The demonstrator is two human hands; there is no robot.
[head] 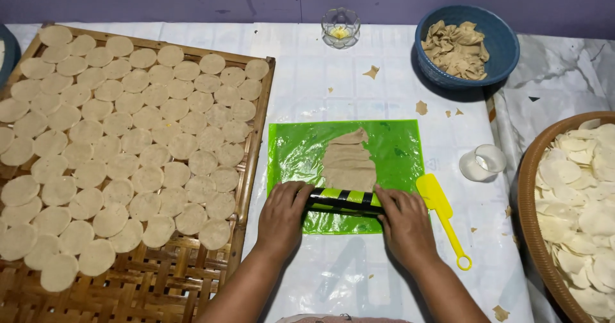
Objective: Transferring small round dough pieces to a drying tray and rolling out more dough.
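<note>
At centre, on green plastic sheet (391,145): left hand (284,212) and right hand (403,224) pressed palm-down, fingers flat, on ends of black-and-yellow striped roller (341,200), rolling tan dough strip (349,160) toward 12 o'clock. Best kept level, pressure even. Yellow spatula (442,211) at 3 o'clock, close by; bamboo tray (253,144) of dough discs (128,144) at 9; blue scrap bowl (493,32) at 1.
</note>
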